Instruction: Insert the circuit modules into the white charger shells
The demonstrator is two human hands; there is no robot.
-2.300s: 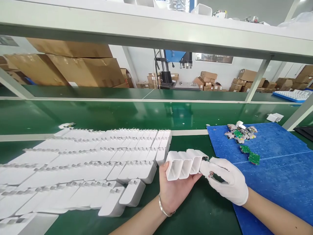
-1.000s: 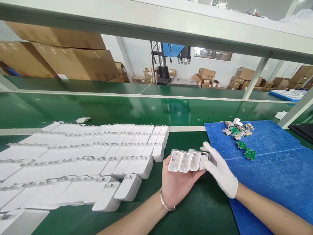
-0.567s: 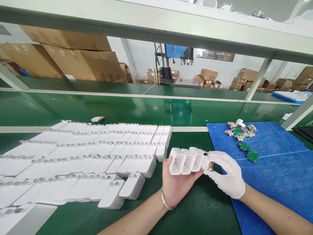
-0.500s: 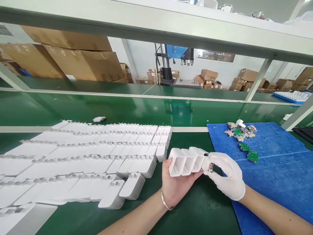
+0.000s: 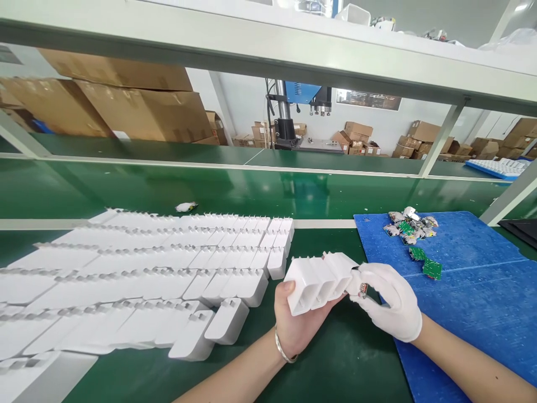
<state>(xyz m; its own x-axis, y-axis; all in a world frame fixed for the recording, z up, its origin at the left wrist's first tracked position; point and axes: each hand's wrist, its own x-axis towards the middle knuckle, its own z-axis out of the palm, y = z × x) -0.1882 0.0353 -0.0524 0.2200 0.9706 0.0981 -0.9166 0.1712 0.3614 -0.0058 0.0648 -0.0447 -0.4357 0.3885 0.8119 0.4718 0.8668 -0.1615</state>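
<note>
My bare left hand [image 5: 300, 322], a bangle on its wrist, grips a row of several white charger shells [image 5: 319, 281] held side by side above the green bench. My right hand [image 5: 392, 299], in a white glove, is closed at the right end of that row. Its fingers pinch a small part with a metal port [image 5: 363, 290] against the last shell. Both hands hover near the front middle of the bench.
Rows of white charger shells [image 5: 168, 268] lie on the green bench [image 5: 344, 358] to the left. A blue mat [image 5: 470, 291] on the right carries a small heap of green circuit boards [image 5: 411, 226]. A shelf frame, cardboard boxes and a press machine stand behind.
Over the last two seconds my left hand has tilted the row of shells up and back down. The gloved right hand opened briefly, then closed again at the row's right end.
</note>
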